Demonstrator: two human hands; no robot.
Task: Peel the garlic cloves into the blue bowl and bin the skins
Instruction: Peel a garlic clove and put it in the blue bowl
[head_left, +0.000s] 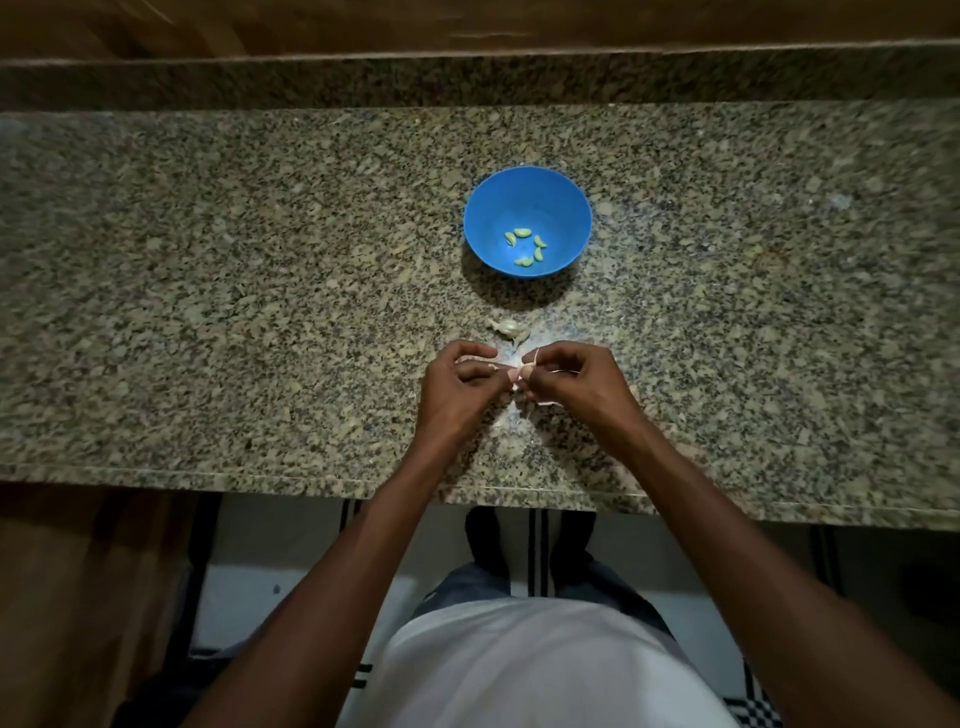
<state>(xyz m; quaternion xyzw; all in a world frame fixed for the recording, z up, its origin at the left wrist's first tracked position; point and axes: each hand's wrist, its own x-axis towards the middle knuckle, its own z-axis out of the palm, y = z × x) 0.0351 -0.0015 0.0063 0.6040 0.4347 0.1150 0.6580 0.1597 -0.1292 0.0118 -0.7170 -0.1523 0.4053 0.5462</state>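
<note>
A blue bowl (527, 200) stands on the granite counter, with several peeled garlic cloves (525, 247) lying in a ring on its bottom. Just in front of the bowl lies a small pile of unpeeled garlic and papery skin (510, 328). Nearer to me, my left hand (457, 387) and my right hand (576, 379) meet fingertip to fingertip, both pinching one garlic clove (519, 375). Thin pale strips of skin curl out from between my right fingers. Most of the clove is hidden by my fingers.
The speckled granite counter (260, 291) stretches wide to both sides, with a raised ledge (467, 78) at the back. Its front edge (260, 475) runs just below my wrists. A tiled floor and striped mat (537, 551) show beneath. No bin is in view.
</note>
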